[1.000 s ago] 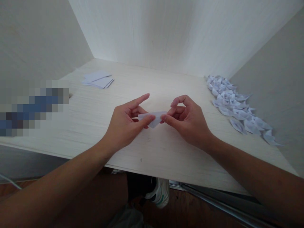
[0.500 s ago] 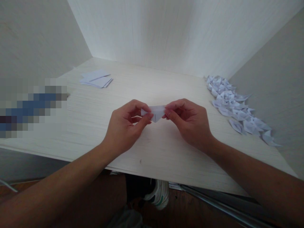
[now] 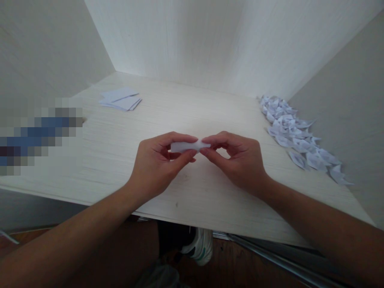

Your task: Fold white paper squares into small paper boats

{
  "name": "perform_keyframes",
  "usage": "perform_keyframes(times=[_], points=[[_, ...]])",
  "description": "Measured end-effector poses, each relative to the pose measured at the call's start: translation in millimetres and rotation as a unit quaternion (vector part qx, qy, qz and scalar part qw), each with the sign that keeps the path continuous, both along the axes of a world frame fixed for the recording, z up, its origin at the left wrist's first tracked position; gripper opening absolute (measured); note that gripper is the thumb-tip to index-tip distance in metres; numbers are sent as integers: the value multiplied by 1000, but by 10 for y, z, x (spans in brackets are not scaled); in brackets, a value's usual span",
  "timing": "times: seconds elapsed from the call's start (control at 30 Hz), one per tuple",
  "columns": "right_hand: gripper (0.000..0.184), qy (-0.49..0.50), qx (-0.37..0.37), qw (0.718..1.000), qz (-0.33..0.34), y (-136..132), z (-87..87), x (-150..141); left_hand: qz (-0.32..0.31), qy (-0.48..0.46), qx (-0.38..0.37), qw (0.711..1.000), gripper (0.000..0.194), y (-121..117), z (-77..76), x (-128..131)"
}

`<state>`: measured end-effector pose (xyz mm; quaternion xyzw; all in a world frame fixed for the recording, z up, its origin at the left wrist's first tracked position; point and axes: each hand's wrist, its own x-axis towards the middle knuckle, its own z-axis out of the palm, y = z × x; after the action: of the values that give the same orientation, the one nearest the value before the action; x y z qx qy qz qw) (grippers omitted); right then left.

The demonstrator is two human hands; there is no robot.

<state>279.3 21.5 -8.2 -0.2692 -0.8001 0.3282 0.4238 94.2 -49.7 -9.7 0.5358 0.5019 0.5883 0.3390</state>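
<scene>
A small piece of folded white paper (image 3: 181,147) is pinched between my two hands, above the middle of the table. My left hand (image 3: 160,160) grips it with thumb and fingertips; its left end sticks out inside the curl of that hand. Close beside, my right hand (image 3: 240,157) squeezes the paper's middle and right part between thumb and forefinger. The two sets of fingertips almost meet, and they cover the paper's centre.
On the right, along the side panel, lies a heap of folded white paper pieces (image 3: 288,126). Several flat white paper sheets (image 3: 120,98) rest at the back left. A pixelated blue patch (image 3: 39,130) covers the left side. White panels (image 3: 180,36) enclose the table (image 3: 210,200).
My fingertips have come together toward the paper's middle. The pointed lower flap seen before is now out of sight, and the paper looks like a narrow strip.
</scene>
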Motion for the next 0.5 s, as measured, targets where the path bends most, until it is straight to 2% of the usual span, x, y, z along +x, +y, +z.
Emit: perform_keyframes(times=[0.2, 0.33, 0.5], points=[[12, -42, 20, 999, -5, 19, 9, -5, 18, 66, 24, 997, 13, 21, -4, -32], [9, -41, 32, 999, 2, 26, 8, -13, 10, 68, -9, 998, 12, 24, 13, -40], [12, -50, -26, 998, 13, 13, 12, -20, 28, 96, -43, 994, 9, 24, 47, -49]])
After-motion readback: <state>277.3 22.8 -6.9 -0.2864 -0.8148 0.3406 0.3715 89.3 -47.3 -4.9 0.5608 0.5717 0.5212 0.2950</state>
